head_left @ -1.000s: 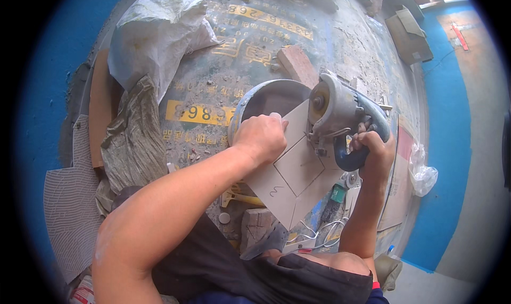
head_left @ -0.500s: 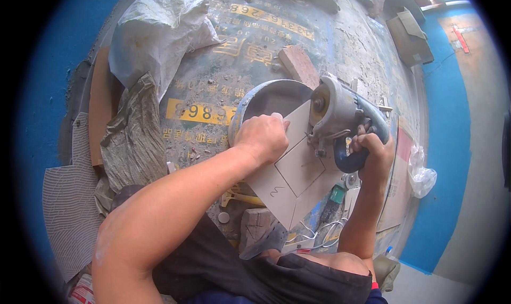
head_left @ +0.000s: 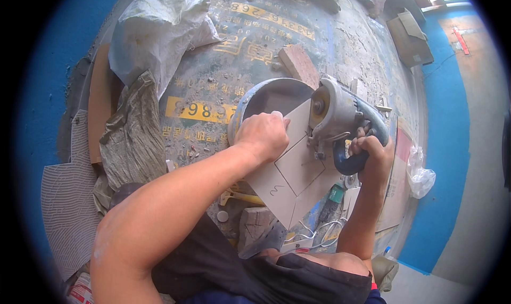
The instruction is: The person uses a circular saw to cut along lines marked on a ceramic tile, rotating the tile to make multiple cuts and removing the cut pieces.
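Observation:
My left hand (head_left: 264, 134) is closed around the upper left edge of a pale square tile (head_left: 295, 176), which is tilted and marked with dark lines. My right hand (head_left: 372, 149) grips the looped handle of a hand-held tile saw (head_left: 332, 109), whose round blade housing sits over the tile's upper right part. The blade's contact with the tile is hard to make out. Behind the tile is a round grey bucket (head_left: 250, 93), partly covered by it and my left hand.
A pinkish brick (head_left: 298, 64) lies beyond the bucket. At left are a white sack (head_left: 154, 32), crumpled cloth (head_left: 128, 133) and cardboard (head_left: 101, 107). Below the tile lie a yellow-handled tool (head_left: 239, 196), green power tool (head_left: 335, 192) and cables (head_left: 332, 229). A plastic bag (head_left: 420, 173) lies right.

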Demonstrator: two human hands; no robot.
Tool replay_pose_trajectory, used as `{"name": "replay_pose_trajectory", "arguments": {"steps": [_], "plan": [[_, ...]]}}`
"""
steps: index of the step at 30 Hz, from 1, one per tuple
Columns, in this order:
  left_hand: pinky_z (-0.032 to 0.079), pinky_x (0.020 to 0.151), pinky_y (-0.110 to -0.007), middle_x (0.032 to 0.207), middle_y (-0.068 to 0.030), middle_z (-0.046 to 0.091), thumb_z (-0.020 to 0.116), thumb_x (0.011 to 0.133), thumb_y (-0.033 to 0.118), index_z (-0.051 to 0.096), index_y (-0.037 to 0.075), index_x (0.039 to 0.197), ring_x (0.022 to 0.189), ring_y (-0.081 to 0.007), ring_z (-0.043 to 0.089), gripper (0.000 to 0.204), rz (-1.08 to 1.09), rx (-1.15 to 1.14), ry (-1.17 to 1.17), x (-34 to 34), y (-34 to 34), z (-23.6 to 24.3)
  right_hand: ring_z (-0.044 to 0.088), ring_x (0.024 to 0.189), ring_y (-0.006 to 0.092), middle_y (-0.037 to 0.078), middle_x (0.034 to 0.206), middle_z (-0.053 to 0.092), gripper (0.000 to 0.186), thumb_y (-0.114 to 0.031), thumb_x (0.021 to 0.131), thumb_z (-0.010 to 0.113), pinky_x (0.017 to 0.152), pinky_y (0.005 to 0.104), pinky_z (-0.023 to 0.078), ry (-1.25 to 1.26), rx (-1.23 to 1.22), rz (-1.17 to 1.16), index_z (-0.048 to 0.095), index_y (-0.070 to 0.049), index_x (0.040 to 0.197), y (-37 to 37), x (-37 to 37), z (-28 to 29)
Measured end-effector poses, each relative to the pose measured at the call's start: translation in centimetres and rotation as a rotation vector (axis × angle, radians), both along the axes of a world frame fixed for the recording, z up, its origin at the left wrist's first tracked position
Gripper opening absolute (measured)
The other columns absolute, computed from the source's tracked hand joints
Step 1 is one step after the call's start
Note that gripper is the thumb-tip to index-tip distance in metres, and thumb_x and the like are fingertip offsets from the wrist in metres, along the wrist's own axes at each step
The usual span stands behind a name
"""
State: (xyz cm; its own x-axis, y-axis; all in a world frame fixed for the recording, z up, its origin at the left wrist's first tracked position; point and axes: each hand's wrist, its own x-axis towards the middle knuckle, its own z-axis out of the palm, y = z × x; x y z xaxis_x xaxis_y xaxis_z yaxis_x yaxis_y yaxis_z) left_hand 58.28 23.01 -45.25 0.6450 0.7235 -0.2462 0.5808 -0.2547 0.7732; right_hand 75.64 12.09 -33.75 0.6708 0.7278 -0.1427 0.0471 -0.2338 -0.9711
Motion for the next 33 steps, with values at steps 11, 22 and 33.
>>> {"name": "replay_pose_trajectory", "arguments": {"steps": [11,22,33], "plan": [[0.051,0.080,-0.054,0.088,-0.0274,0.069,0.044,0.103,0.030,0.064,-0.001,0.094,0.087,-0.0464,0.066,0.038,-0.006,-0.027,0.004,-0.1,0.0,0.3,0.049,0.057,0.0136,0.009,0.079,0.053,0.024,0.001,0.070,0.055,0.054,0.0295,0.044,0.043,0.012,-0.005,0.051,0.006,0.093,-0.6,-0.1,0.0],[0.051,0.081,-0.053,0.088,-0.0272,0.069,0.043,0.103,0.030,0.064,0.000,0.095,0.087,-0.0466,0.066,0.038,-0.004,-0.024,0.007,-0.1,0.0,0.3,0.048,0.056,0.0133,0.008,0.077,0.053,0.022,0.000,0.070,0.055,0.053,0.0296,0.044,0.060,0.000,-0.005,0.051,0.005,0.091,-1.1,-0.1,-0.1],[0.051,0.081,-0.053,0.088,-0.0266,0.069,0.043,0.103,0.031,0.065,0.001,0.095,0.087,-0.0457,0.067,0.039,-0.002,-0.020,0.020,0.1,0.1,0.4,0.048,0.056,0.0135,0.008,0.079,0.053,0.026,0.000,0.069,0.054,0.053,0.0296,0.044,0.063,-0.010,-0.022,0.050,0.005,0.095,-1.5,-0.2,-0.1]]}}
